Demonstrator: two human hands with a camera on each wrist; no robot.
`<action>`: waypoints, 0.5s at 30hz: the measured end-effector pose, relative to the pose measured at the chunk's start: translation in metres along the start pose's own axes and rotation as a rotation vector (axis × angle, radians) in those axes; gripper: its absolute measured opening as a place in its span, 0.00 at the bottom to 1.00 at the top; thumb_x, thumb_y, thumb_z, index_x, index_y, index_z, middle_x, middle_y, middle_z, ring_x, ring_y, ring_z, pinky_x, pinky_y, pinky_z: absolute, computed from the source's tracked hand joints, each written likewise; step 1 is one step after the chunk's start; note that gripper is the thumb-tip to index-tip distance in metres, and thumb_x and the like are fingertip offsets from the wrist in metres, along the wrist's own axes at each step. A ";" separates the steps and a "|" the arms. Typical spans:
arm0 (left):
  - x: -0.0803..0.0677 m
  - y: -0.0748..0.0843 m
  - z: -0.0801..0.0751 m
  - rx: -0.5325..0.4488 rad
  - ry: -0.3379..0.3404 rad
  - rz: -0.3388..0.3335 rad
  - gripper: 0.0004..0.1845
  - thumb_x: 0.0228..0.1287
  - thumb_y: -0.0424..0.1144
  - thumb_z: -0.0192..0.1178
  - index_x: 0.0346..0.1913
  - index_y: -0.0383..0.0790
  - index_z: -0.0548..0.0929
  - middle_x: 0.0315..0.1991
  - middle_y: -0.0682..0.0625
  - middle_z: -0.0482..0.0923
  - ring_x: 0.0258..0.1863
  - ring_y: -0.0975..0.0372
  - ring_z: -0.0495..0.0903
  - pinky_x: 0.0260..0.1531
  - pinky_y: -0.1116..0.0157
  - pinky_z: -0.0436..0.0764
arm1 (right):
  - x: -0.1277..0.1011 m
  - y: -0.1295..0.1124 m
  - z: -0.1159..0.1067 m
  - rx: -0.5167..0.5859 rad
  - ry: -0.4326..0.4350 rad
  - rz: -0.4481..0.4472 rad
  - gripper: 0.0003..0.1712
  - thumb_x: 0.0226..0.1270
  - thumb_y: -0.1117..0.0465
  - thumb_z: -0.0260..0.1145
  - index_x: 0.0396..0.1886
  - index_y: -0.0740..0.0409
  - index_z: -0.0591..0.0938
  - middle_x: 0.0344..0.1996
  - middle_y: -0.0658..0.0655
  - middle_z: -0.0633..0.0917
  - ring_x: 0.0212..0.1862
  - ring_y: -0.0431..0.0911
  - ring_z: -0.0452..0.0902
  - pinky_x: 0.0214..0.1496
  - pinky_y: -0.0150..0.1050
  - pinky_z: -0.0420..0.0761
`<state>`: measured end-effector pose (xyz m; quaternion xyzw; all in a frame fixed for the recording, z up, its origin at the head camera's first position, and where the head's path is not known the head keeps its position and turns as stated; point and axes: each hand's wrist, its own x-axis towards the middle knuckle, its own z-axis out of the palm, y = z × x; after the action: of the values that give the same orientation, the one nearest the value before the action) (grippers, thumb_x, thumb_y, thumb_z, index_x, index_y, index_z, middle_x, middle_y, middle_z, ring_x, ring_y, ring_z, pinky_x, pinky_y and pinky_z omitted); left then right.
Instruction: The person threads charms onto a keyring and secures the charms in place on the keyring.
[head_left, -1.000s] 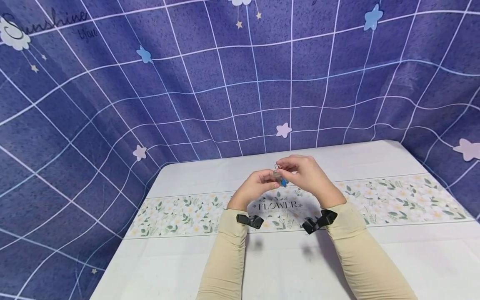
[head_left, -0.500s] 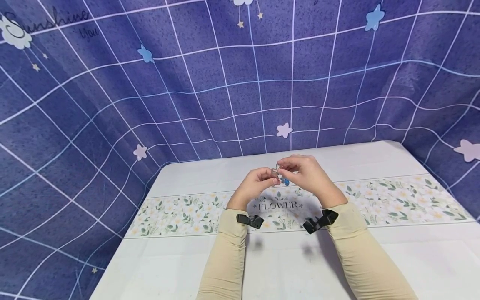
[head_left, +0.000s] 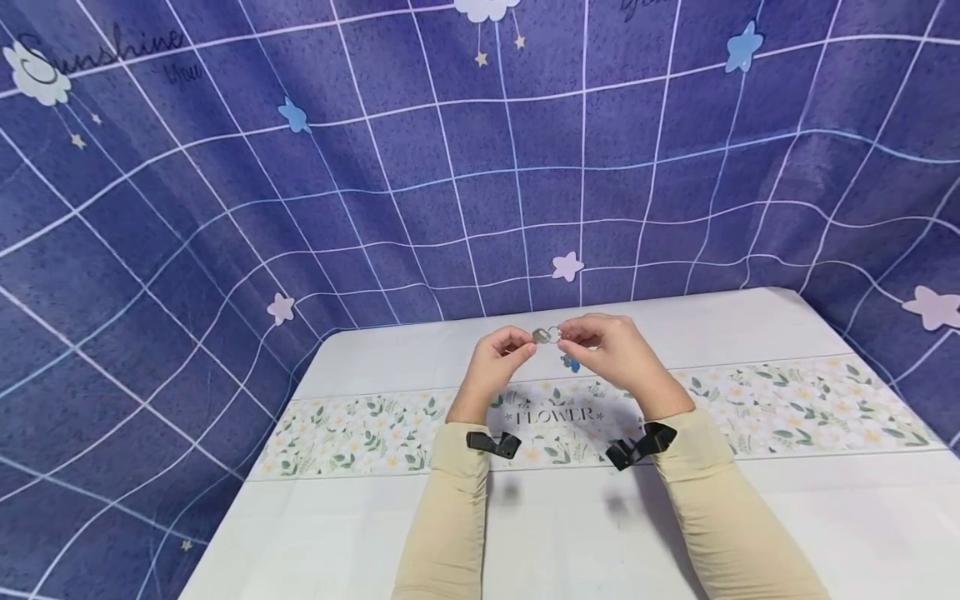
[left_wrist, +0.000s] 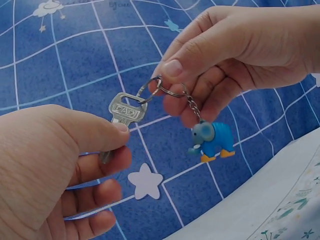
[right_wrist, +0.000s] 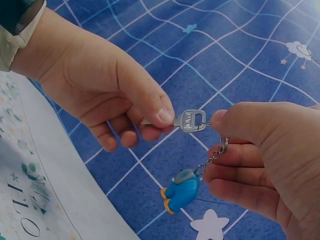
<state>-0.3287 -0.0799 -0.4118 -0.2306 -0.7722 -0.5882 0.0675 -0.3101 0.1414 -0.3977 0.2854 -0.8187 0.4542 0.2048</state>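
Blue grid backdrop, white floral table (head_left: 750,517): left hand (left_wrist: 50,165) pinches silver key (left_wrist: 125,111), right hand (left_wrist: 240,45) pinches split ring (left_wrist: 159,87) (elephant charm (left_wrist: 212,140) dangling), now pulled slightly apart, key nearly off.

Both hands raised and pinching, fingertips close together above the forearms.

The left hand (head_left: 491,367) sits at about 11 o'clock from its beige-sleeved left forearm (head_left: 450,517), wrist bent upward, thumb and forefinger pressed together in a pinch, the other fingers curled loosely beneath. The right hand (head_left: 618,354) lies at 3 o'clock from the left, near it but not touching, its thumb and forefinger also closed in a pinch, the remaining fingers folded under the palm. The right forearm (head_left: 720,517) runs in from 5 o'clock, the left from 6 o'clock, so the two converge toward the hands. A black strap circles each wrist.
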 end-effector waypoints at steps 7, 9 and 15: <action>0.007 -0.022 -0.002 -0.069 0.055 -0.004 0.08 0.67 0.29 0.65 0.41 0.25 0.83 0.29 0.56 0.82 0.30 0.66 0.76 0.32 0.69 0.73 | -0.001 0.001 0.002 -0.003 0.000 0.011 0.12 0.65 0.66 0.72 0.46 0.65 0.88 0.35 0.56 0.90 0.36 0.48 0.86 0.43 0.43 0.86; 0.008 -0.022 -0.003 -0.068 0.070 0.001 0.07 0.66 0.31 0.66 0.40 0.27 0.84 0.28 0.59 0.82 0.28 0.66 0.76 0.30 0.69 0.73 | -0.002 0.002 0.002 -0.004 0.000 0.011 0.11 0.65 0.66 0.72 0.46 0.65 0.88 0.35 0.56 0.90 0.36 0.47 0.86 0.43 0.42 0.86; 0.007 0.004 -0.008 -0.049 0.075 0.028 0.06 0.67 0.29 0.65 0.40 0.26 0.84 0.27 0.58 0.81 0.27 0.67 0.74 0.30 0.69 0.72 | -0.002 0.001 0.001 -0.005 0.004 0.021 0.11 0.65 0.65 0.73 0.46 0.63 0.88 0.35 0.55 0.90 0.36 0.46 0.86 0.42 0.42 0.86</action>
<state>-0.3343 -0.0849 -0.4031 -0.2208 -0.7511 -0.6142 0.0991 -0.3096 0.1414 -0.4003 0.2755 -0.8224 0.4548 0.2022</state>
